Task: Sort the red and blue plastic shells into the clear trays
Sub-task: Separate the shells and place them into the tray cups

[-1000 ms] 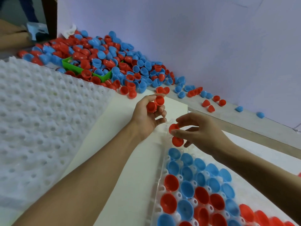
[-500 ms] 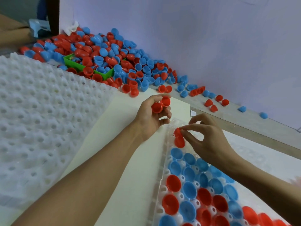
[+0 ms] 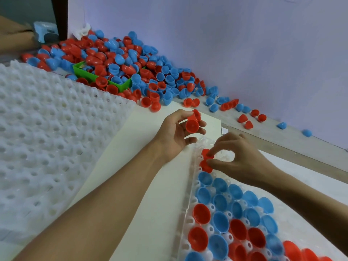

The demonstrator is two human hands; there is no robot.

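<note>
My left hand [image 3: 177, 131] holds two red shells [image 3: 192, 123] between thumb and fingertips, just above the far end of the clear tray [image 3: 185, 210]. My right hand [image 3: 238, 157] pinches a red shell [image 3: 206, 153] with thumb and forefinger at the tray's far pockets, right beside another red shell [image 3: 204, 165] seated there. Nearer to me the tray holds several blue shells [image 3: 219, 187] and red shells [image 3: 201, 213] in its pockets. A big heap of loose red and blue shells [image 3: 131, 68] lies along the wall at the back.
A stack of white pocketed trays [image 3: 47, 140] fills the left side. A green bin [image 3: 90, 76] sits half buried in the heap. A cream board [image 3: 150, 166] lies under my left arm. Stray shells [image 3: 246, 120] dot the ledge by the lilac wall.
My right hand has come down from mid-air and brought its red shell onto the tray's far pockets. My left hand has stayed almost still with its two red shells.
</note>
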